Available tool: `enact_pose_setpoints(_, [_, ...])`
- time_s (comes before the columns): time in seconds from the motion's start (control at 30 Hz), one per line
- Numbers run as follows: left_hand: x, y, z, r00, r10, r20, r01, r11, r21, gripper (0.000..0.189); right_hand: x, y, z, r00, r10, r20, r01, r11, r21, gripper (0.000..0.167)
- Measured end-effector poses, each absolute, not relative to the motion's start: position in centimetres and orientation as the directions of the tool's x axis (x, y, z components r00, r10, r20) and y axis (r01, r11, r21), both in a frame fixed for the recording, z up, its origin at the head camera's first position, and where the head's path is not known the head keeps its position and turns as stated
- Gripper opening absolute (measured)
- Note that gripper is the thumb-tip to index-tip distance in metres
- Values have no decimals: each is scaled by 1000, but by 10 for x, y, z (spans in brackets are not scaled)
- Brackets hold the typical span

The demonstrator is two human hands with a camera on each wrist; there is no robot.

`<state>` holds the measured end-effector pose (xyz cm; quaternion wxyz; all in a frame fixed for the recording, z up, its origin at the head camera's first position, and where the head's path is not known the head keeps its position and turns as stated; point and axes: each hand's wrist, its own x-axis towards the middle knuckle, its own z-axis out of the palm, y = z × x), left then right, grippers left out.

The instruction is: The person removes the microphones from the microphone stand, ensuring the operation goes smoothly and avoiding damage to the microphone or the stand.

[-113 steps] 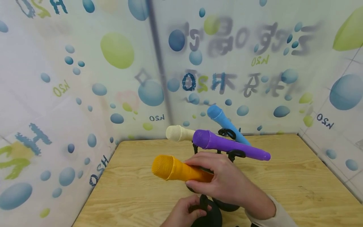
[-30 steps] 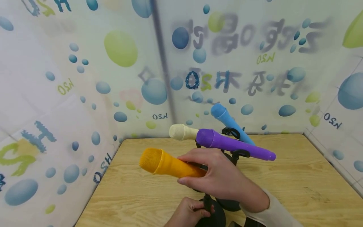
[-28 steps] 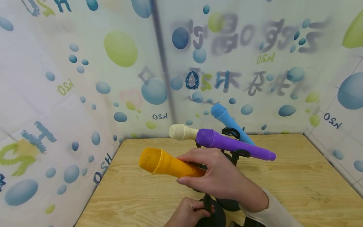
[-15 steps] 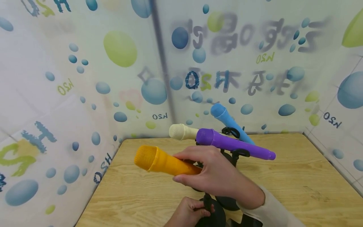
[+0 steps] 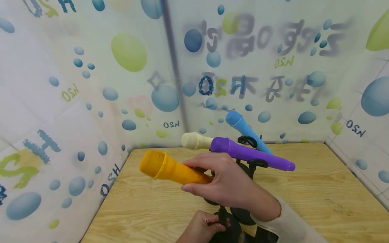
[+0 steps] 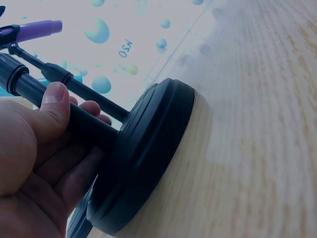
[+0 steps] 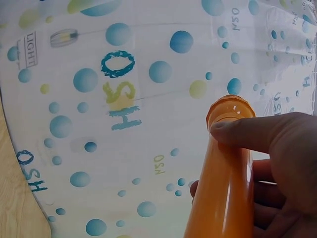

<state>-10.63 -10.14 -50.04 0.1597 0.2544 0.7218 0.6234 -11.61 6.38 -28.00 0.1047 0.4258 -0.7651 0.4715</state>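
"Where's the orange microphone (image 5: 173,169)?"
"In the right hand (image 5: 226,184), thumb and fingers curled round its handle (image 7: 220,188), above the left hand (image 5: 201,226), which grips a black stand (image 6: 136,148)."
"Handling?"
"Probably light, stiff, slick; mid-handle suits."

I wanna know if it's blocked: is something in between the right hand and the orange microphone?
Nothing visible is. The right hand grips the orange microphone, and the right wrist view shows its thumb directly against it.
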Motion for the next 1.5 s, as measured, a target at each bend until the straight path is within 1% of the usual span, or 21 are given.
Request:
enact_pose_setpoints(0.17, [-106,-102,-499,-814,572,99,176,81,981,22,-116,59,-274,-602,-553,576,-763,187,-619,37])
enact_pose_setpoints(0.43, [-103,-99,-500,-810,583,65,118,54,992,21,-116,54,-263,-561,-564,606,-796,166,-582,37])
enact_pose_setpoints(0.7, [-103,-99,-502,-807,584,90,140,41,989,24,-112,62,-260,-560,-561,609,-807,203,-555,39])
enact_pose_setpoints(0.83, [-102,-99,-503,-810,579,98,152,44,987,23,-110,72,-262,-575,-544,611,-804,237,-545,39])
enact_pose_setpoints(0.97, [-101,-99,-501,-818,569,79,136,58,989,21,-108,86,-269,-593,-524,612,-798,276,-536,38])
enact_pose_setpoints(1.2, [-102,-98,-498,-844,537,-10,49,95,994,18,-105,112,-279,-614,-485,622,-789,363,-496,41])
enact_pose_setpoints(1.37, [-103,-97,-498,-853,521,-23,52,128,990,16,-104,127,-284,-638,-467,612,-769,426,-476,41])
enact_pose_setpoints(1.5, [-103,-96,-498,-853,521,-19,62,138,988,15,-102,138,-290,-665,-452,594,-744,464,-480,41])
